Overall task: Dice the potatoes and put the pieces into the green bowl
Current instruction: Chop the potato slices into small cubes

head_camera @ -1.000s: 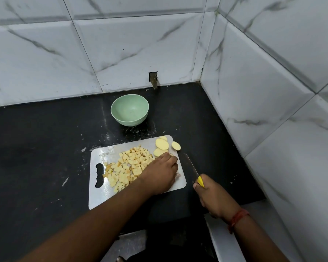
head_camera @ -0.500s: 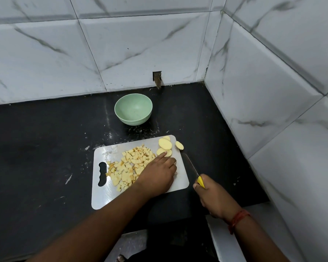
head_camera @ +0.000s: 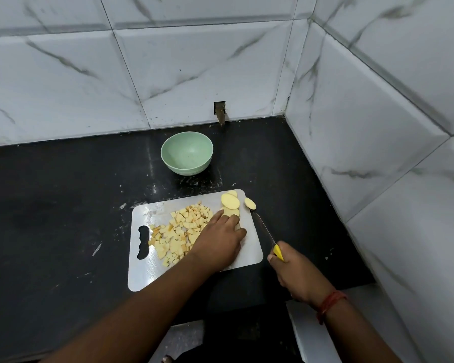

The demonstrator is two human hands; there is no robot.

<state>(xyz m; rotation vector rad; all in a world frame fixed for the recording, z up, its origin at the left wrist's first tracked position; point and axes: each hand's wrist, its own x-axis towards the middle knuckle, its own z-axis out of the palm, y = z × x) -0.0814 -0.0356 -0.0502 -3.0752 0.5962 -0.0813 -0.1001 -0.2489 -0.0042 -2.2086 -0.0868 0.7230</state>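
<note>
Left hand (head_camera: 220,241) lies on the cutting board (head_camera: 249,247), fingers fairly straight, pressing potato slices (head_camera: 230,201) at the far right corner. Diced pieces (head_camera: 180,231) piled mid-board. Right hand (head_camera: 296,273) grips yellow-handled knife (head_camera: 266,233), blade pointing away & slightly left, alongside the board's right edge. Green bowl (head_camera: 186,155) sits beyond the board on the black surface (head_camera: 50,218). No readable writing.

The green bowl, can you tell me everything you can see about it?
The green bowl is pale mint green, round and deep, with a smooth matte look like plastic and faint ridges round its lower outside. It stands upright on the black counter near the tiled back wall, beyond the cutting board and apart from it. Nothing shows inside it: no potato pieces yet. Neither hand touches it.
</note>
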